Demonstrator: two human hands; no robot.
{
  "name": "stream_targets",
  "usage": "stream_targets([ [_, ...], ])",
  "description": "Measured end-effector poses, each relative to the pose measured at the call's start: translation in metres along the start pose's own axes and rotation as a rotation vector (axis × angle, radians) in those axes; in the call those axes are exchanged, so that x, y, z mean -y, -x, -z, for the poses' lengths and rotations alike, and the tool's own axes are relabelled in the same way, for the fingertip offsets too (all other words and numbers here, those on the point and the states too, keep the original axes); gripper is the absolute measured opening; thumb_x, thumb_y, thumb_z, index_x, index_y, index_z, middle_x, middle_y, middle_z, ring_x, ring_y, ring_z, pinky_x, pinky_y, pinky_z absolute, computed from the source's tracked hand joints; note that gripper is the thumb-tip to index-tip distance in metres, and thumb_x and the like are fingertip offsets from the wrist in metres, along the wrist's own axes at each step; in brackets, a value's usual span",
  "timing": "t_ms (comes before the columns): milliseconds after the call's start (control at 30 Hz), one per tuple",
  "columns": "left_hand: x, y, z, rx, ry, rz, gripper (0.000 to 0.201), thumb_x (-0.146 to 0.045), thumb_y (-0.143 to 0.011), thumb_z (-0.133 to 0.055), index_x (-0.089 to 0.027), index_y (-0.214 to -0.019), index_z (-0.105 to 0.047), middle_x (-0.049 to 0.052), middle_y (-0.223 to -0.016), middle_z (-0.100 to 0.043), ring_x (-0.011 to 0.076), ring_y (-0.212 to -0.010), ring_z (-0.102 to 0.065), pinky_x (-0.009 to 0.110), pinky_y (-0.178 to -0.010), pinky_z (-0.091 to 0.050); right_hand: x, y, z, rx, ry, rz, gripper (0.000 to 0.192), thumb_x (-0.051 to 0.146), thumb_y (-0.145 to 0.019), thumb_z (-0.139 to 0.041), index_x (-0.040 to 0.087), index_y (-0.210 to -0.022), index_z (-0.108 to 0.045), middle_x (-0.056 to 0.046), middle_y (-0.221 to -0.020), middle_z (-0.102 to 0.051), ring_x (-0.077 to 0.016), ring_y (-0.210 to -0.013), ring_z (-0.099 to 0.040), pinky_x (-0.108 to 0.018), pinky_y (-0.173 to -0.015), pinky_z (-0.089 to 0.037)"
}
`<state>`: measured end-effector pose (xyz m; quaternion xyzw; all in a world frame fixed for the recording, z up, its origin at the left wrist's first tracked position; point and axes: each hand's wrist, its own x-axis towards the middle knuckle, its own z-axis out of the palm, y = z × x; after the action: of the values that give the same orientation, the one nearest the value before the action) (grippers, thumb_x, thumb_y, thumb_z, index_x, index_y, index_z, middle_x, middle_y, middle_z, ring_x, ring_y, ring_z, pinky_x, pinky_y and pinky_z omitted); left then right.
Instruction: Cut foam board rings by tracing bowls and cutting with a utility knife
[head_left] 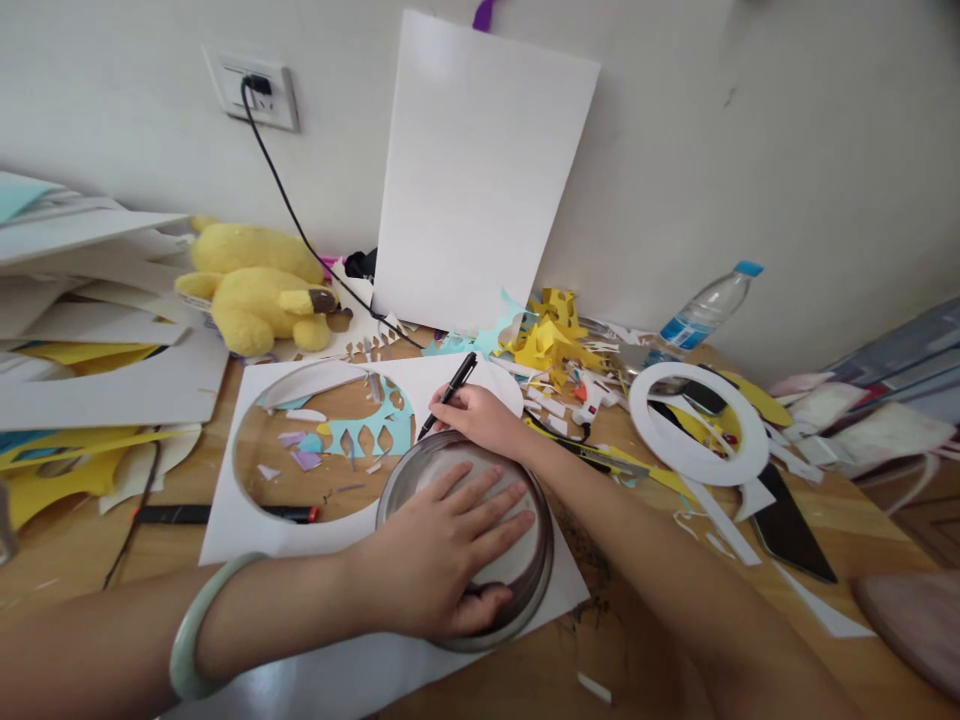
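Observation:
My left hand (pixel 450 545) lies flat, fingers spread, on an upturned round metal bowl (pixel 541 560) that rests on a white sheet (pixel 247 525). A green bangle (pixel 193 625) is on that wrist. My right hand (pixel 484 418) grips a black marker (pixel 450 393), its tip touching the sheet at the bowl's far rim. The sheet has a large round hole (pixel 292 480) cut out to the left of the bowl, with the wooden table and light blue paper scraps (pixel 375 428) showing through it.
A yellow plush toy (pixel 259 285) and a white board (pixel 480 170) stand against the wall. A white paper ring (pixel 701 425), a water bottle (pixel 709 305), a phone (pixel 795 525), yellow scraps (pixel 551 335) and a red-tipped black pen (pixel 225 514) lie around. Stacked sheets (pixel 90 330) fill the left.

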<state>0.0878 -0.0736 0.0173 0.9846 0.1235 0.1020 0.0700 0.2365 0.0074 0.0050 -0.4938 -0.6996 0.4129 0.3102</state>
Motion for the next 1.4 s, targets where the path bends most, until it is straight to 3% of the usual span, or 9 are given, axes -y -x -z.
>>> stream_targets([
  [533,0.001,0.001,0.0,-0.017,0.014,0.0,0.054,-0.042,-0.088,-0.037,-0.013,-0.133,-0.041,0.011,-0.14,-0.037,0.0327,-0.128,-0.034,0.051,-0.102,-0.027,0.001,-0.002,-0.001,0.025,-0.003,-0.025,0.018,0.031,-0.082,-0.047,0.016,-0.077,-0.057,-0.003,-0.07,-0.066,-0.0138,-0.066,-0.062,-0.024,-0.064,-0.046],
  [1067,0.001,0.001,0.0,-0.036,0.002,-0.005,0.056,-0.043,-0.087,-0.039,-0.014,-0.134,-0.04,0.011,-0.14,-0.038,0.0317,-0.128,-0.035,0.049,-0.103,-0.028,-0.012,0.016,0.024,-0.234,0.169,-0.152,0.018,0.03,-0.08,-0.048,0.016,-0.075,-0.058,-0.005,-0.07,-0.068,-0.0179,-0.07,-0.064,-0.029,-0.07,-0.045],
  [1400,0.001,0.002,-0.001,-0.05,0.005,-0.005,0.057,-0.042,-0.086,-0.041,-0.014,-0.136,-0.038,0.012,-0.139,-0.039,0.032,-0.128,-0.034,0.05,-0.102,-0.029,-0.031,0.038,0.039,-0.343,0.054,-0.222,0.011,0.027,-0.077,-0.051,0.017,-0.076,-0.056,-0.004,-0.066,-0.068,-0.0184,-0.066,-0.065,-0.028,-0.062,-0.048],
])
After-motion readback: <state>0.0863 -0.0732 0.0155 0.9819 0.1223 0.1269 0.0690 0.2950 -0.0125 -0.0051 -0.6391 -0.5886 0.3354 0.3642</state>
